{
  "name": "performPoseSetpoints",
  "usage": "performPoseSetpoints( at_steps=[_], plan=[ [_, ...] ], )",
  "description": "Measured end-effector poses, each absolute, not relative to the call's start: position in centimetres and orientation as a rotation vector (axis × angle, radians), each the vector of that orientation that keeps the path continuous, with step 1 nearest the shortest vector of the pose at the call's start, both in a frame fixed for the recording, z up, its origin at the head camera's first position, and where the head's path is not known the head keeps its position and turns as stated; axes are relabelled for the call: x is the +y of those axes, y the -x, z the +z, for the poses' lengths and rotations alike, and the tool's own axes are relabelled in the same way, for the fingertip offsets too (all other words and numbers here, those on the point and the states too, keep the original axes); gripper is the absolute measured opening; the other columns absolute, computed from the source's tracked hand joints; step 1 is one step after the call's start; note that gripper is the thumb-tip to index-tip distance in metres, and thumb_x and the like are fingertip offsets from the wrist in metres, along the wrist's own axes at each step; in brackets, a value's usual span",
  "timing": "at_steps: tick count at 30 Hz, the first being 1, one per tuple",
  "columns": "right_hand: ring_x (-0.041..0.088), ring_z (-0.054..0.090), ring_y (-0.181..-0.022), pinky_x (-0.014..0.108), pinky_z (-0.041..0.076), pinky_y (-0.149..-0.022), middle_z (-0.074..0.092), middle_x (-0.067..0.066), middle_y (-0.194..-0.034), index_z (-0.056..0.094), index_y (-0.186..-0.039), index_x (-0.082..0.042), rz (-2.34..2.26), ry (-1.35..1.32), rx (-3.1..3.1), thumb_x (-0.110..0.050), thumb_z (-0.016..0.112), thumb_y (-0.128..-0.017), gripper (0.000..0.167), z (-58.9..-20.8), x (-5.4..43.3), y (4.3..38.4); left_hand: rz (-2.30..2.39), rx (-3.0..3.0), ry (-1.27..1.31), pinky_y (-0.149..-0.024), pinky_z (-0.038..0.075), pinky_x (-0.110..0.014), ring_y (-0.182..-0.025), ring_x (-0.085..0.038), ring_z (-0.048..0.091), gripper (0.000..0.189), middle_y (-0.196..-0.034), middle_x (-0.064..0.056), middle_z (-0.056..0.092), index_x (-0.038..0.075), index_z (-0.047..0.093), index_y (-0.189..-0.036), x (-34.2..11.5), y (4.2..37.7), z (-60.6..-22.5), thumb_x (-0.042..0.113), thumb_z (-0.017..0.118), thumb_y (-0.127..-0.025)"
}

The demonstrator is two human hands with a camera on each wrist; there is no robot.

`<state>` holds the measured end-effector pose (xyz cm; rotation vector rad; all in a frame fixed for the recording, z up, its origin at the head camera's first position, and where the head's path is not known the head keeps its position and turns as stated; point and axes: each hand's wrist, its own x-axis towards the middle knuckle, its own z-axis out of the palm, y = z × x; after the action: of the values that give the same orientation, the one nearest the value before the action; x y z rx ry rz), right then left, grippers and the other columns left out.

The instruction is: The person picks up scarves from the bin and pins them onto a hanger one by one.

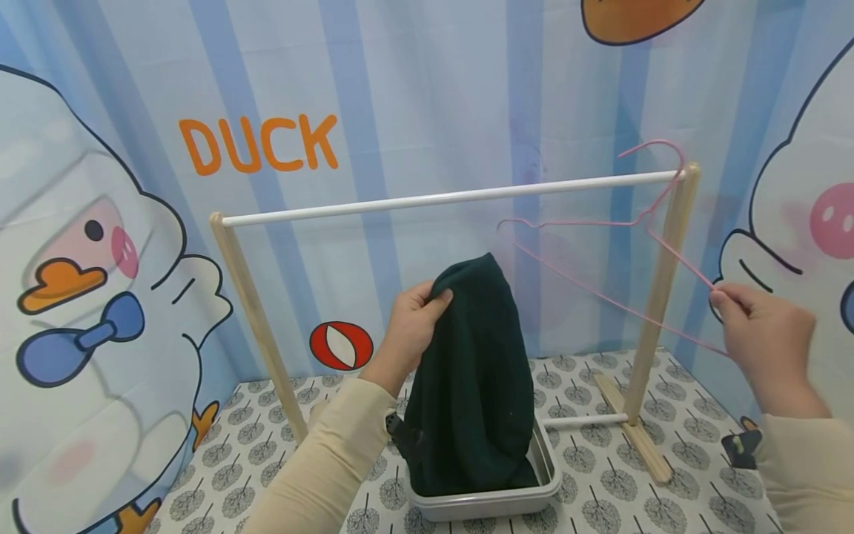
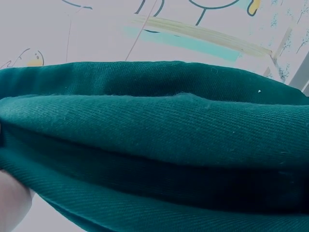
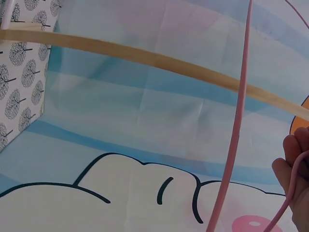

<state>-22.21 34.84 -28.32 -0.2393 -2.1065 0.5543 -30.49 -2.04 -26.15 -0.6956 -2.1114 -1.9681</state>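
My left hand (image 1: 412, 326) pinches the top of a dark green cloth garment (image 1: 477, 371), which hangs in folds down into a metal tray (image 1: 483, 506). In the left wrist view the green fabric (image 2: 154, 130) fills most of the picture, with a bit of the hand at the left edge. A pink wire hanger (image 1: 587, 222) is held by one end in my right hand (image 1: 767, 345), its hook up and its far end pointing left toward the garment. The right wrist view shows the fingers (image 3: 294, 159) curled at the pink wire (image 3: 236, 125).
Behind the hands stands a rack with a white rail (image 1: 454, 198) and wooden posts (image 1: 657, 297). Its right foot (image 1: 637, 434) rests on a tree-patterned tablecloth (image 1: 580, 504). A blue curtain (image 1: 427, 89) with duck drawings hangs behind.
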Motion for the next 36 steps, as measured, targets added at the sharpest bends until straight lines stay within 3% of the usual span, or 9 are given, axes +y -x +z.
performPoseSetpoints(
  at_steps=[2, 7, 11, 18, 24, 29, 31, 36],
  plan=[
    [-0.026, 0.021, -0.053, 0.019, 0.027, -0.056, 0.067, 0.024, -0.082, 0.07, -0.095, 0.003, 0.56, 0.209, -2.074, -0.014, 0.059, -0.091, 0.02, -28.8, 34.5, 22.2, -1.975, -2.109, 0.699, -0.074, 0.042, -0.029, -0.082, -0.016, 0.051, 0.018, -0.086, -0.006, 0.058, -0.005, 0.062, -0.089, -2.0, 30.4, -26.1, 0.01, 0.055, -0.093],
    [-0.03, 0.024, -0.057, 0.011, 0.028, -0.052, 0.067, 0.024, -0.079, 0.071, -0.09, 0.004, 0.594, 0.128, -1.994, -0.007, 0.064, -0.086, 0.014, -29.9, 33.5, 22.3, -1.986, -2.101, 0.696, -0.074, 0.042, -0.03, -0.081, -0.016, 0.05, 0.018, -0.085, -0.004, 0.057, -0.005, 0.062, -0.09, -2.0, 30.4, -26.0, 0.01, 0.054, -0.094],
    [-0.03, 0.025, -0.057, 0.013, 0.027, -0.05, 0.067, 0.024, -0.077, 0.071, -0.089, 0.004, 0.583, 0.065, -1.998, -0.005, 0.066, -0.084, 0.012, -31.3, 32.7, 22.5, -1.983, -2.096, 0.695, -0.073, 0.042, -0.029, -0.08, -0.017, 0.05, 0.017, -0.083, -0.004, 0.057, -0.005, 0.061, -0.089, -1.9, 30.3, -25.8, 0.01, 0.055, -0.093],
    [-0.007, 0.028, -0.04, 0.018, 0.024, -0.036, 0.066, 0.025, -0.073, 0.07, -0.093, 0.007, 0.626, 0.015, -2.053, -0.004, 0.066, -0.084, 0.014, -34.7, 30.7, 23.1, -1.977, -2.086, 0.721, -0.073, 0.042, -0.03, -0.081, -0.017, 0.051, 0.016, -0.083, -0.005, 0.056, -0.004, 0.061, -0.089, -1.8, 30.2, -25.5, 0.01, 0.055, -0.093],
    [0.002, 0.03, -0.036, 0.023, 0.026, -0.037, 0.067, 0.024, -0.076, 0.07, -0.092, 0.006, 0.661, 0.038, -2.093, -0.005, 0.066, -0.084, 0.014, -38.1, 29.1, 23.9, -1.969, -2.09, 0.709, -0.073, 0.041, -0.03, -0.08, -0.018, 0.05, 0.017, -0.081, -0.005, 0.055, -0.004, 0.061, -0.09, -1.7, 30.2, -25.0, 0.012, 0.055, -0.093],
    [0.012, 0.041, -0.042, 0.025, 0.03, -0.04, 0.067, 0.021, -0.073, 0.071, -0.092, 0.004, 0.679, 0.05, -2.15, -0.006, 0.066, -0.085, 0.013, -40.5, 27.7, 24.5, -1.981, -2.07, 0.706, -0.072, 0.041, -0.03, -0.08, -0.018, 0.049, 0.017, -0.081, -0.005, 0.054, -0.004, 0.061, -0.089, -1.5, 30.1, -24.6, 0.012, 0.055, -0.093],
    [0.012, 0.044, -0.045, 0.025, 0.03, -0.04, 0.067, 0.02, -0.073, 0.07, -0.093, 0.003, 0.681, 0.049, -2.177, -0.006, 0.065, -0.085, 0.013, -41.3, 27.1, 24.6, -1.992, -2.052, 0.704, -0.072, 0.041, -0.03, -0.081, -0.018, 0.049, 0.018, -0.083, -0.004, 0.055, -0.004, 0.061, -0.09, -1.4, 30.0, -24.4, 0.012, 0.055, -0.093],
    [0.007, 0.033, -0.037, 0.022, 0.027, -0.035, 0.067, 0.021, -0.076, 0.069, -0.097, 0.005, 0.72, 0.035, -2.185, -0.005, 0.064, -0.085, 0.016, -43.0, 25.5, 24.8, -2.029, -1.994, 0.68, -0.073, 0.042, -0.03, -0.082, -0.017, 0.049, 0.019, -0.084, -0.004, 0.055, -0.007, 0.063, -0.095, -1.3, 29.9, -24.1, 0.011, 0.055, -0.093]
  ],
)
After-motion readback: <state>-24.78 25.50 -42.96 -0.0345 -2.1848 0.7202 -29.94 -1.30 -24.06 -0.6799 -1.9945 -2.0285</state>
